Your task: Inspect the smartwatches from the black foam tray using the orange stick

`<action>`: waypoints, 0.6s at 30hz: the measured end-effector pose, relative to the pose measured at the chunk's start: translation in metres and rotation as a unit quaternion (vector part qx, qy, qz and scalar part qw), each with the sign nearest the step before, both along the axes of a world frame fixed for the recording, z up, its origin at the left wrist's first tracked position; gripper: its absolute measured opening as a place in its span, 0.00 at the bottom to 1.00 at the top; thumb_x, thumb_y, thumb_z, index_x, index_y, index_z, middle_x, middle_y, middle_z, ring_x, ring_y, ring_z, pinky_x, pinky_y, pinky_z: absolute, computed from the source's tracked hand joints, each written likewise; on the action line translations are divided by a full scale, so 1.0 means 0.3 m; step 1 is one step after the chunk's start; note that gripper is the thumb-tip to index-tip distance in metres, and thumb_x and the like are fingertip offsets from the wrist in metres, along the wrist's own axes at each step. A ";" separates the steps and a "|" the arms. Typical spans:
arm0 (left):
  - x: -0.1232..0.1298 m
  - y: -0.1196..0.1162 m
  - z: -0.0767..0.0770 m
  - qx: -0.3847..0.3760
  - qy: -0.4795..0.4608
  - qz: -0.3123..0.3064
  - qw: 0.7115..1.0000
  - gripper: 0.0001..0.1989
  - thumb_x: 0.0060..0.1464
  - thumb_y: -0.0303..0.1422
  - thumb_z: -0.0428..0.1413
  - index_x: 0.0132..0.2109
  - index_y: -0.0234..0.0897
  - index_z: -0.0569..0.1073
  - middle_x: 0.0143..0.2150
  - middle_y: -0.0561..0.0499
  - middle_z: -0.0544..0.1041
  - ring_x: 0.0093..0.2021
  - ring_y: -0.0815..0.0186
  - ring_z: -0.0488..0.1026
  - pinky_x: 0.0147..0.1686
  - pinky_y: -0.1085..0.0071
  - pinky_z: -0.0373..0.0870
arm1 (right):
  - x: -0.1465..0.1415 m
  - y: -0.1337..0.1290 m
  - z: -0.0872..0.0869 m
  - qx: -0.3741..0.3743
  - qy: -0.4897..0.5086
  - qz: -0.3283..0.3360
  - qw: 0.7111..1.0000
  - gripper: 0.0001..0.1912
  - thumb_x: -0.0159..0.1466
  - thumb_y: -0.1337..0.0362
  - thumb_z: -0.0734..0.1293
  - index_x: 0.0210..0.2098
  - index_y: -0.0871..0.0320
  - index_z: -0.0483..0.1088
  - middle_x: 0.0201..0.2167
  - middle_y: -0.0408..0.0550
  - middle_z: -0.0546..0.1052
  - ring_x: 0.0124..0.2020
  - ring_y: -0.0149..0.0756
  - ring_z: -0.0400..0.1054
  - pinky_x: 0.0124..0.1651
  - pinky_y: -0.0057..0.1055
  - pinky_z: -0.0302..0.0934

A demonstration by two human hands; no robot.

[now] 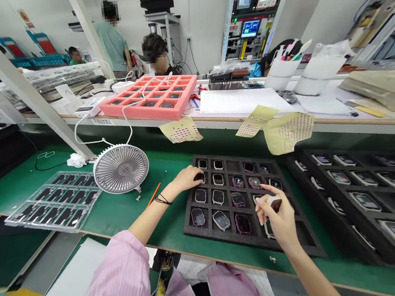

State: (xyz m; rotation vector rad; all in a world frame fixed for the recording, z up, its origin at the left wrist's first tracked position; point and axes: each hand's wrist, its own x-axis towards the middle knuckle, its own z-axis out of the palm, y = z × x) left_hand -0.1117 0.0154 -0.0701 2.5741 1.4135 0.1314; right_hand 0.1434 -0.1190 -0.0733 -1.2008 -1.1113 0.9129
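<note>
A black foam tray [188, 226] lies on the green bench, its square compartments holding several watch-like pieces, some with silver frames and some with purple ones. Over its left side, my left hand [188, 177] has its fingertips at a piece in the second row, which they partly cover. My right hand [277, 215] is above the right part of the tray, its fingers closed round a small dark and white piece [274, 202]. The index finger points toward a purple-framed piece [255, 182]. Under this hand, part of a silver-framed piece [268, 229] shows.
Stacked black trays of watches [352, 179] stand at the right. A white fan [121, 169], an orange stick [154, 194] and a clear tray [58, 200] are to the left. The raised shelf [216, 120] behind bears a pink foam tray [179, 110]. People are beyond it.
</note>
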 end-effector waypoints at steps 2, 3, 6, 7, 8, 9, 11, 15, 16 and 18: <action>0.010 0.028 0.018 -0.020 0.033 -0.023 0.999 0.15 0.54 0.32 0.59 0.50 0.39 0.72 0.48 0.47 0.78 0.50 0.59 0.73 0.46 0.69 0.70 | 0.019 -0.001 -0.007 -0.006 -0.003 -0.007 1.000 0.19 0.59 0.59 0.69 0.48 0.56 0.66 0.19 0.35 0.69 0.12 0.25 0.58 0.16 0.24 0.55; 0.019 0.037 0.028 -0.028 0.049 -0.029 0.998 0.17 0.53 0.32 0.60 0.51 0.39 0.72 0.47 0.46 0.78 0.48 0.59 0.74 0.43 0.70 0.70 | 0.028 0.000 -0.011 -0.009 0.000 -0.006 1.000 0.19 0.59 0.58 0.69 0.48 0.56 0.66 0.19 0.35 0.69 0.12 0.25 0.58 0.16 0.24 0.55; 0.058 0.053 0.058 -0.036 0.084 -0.034 0.995 0.22 0.49 0.31 0.62 0.52 0.38 0.69 0.46 0.43 0.77 0.44 0.57 0.76 0.38 0.69 0.70 | 0.045 0.001 -0.016 -0.013 0.013 0.001 1.000 0.19 0.60 0.57 0.69 0.48 0.56 0.65 0.20 0.36 0.69 0.12 0.26 0.58 0.15 0.24 0.54; 0.071 0.056 0.065 -0.034 0.092 -0.034 0.995 0.22 0.47 0.30 0.62 0.51 0.37 0.69 0.45 0.43 0.77 0.43 0.56 0.76 0.37 0.69 0.69 | 0.048 0.001 -0.016 -0.011 0.013 0.001 1.000 0.19 0.60 0.57 0.69 0.48 0.56 0.65 0.20 0.36 0.69 0.12 0.26 0.58 0.15 0.24 0.54; 0.081 0.060 0.070 -0.032 0.098 -0.036 0.994 0.22 0.46 0.28 0.62 0.50 0.36 0.69 0.44 0.42 0.77 0.42 0.56 0.76 0.36 0.69 0.69 | 0.051 0.000 -0.016 -0.009 0.011 0.001 1.000 0.20 0.60 0.57 0.69 0.49 0.56 0.65 0.20 0.36 0.69 0.12 0.26 0.58 0.15 0.25 0.55; 0.088 0.062 0.074 -0.029 0.101 -0.039 0.994 0.21 0.45 0.27 0.62 0.48 0.35 0.69 0.43 0.42 0.77 0.41 0.55 0.76 0.36 0.69 0.68 | 0.053 -0.001 -0.015 -0.006 0.009 0.000 1.000 0.20 0.60 0.57 0.69 0.49 0.56 0.65 0.20 0.36 0.69 0.12 0.26 0.58 0.16 0.25 0.55; 0.088 0.064 0.076 -0.022 0.103 -0.047 0.993 0.18 0.44 0.28 0.61 0.44 0.36 0.68 0.41 0.43 0.77 0.41 0.56 0.75 0.36 0.69 0.67 | 0.058 -0.005 -0.017 -0.003 0.010 0.002 1.000 0.19 0.60 0.57 0.69 0.49 0.56 0.65 0.20 0.36 0.69 0.12 0.26 0.58 0.16 0.25 0.55; 0.063 0.059 0.072 -0.004 0.091 -0.044 0.995 0.16 0.45 0.34 0.61 0.41 0.37 0.65 0.42 0.46 0.77 0.40 0.57 0.75 0.34 0.70 0.65 | 0.074 -0.010 -0.028 -0.010 0.023 0.007 1.000 0.19 0.60 0.57 0.69 0.49 0.55 0.65 0.20 0.35 0.69 0.12 0.26 0.57 0.16 0.25 0.55; 0.059 0.058 0.071 -0.002 0.089 -0.040 0.995 0.16 0.46 0.34 0.61 0.42 0.38 0.65 0.42 0.46 0.76 0.40 0.58 0.75 0.34 0.70 0.64 | 0.080 -0.011 -0.030 -0.010 0.024 0.008 1.000 0.19 0.61 0.57 0.69 0.49 0.55 0.65 0.20 0.35 0.69 0.12 0.26 0.57 0.16 0.25 0.55; 0.062 0.057 0.072 -0.007 0.090 -0.036 0.995 0.16 0.47 0.34 0.60 0.42 0.38 0.64 0.41 0.47 0.77 0.38 0.59 0.75 0.32 0.71 0.63 | 0.091 -0.014 -0.034 -0.008 0.026 0.007 1.000 0.19 0.61 0.57 0.69 0.49 0.55 0.65 0.20 0.36 0.69 0.12 0.26 0.57 0.16 0.25 0.55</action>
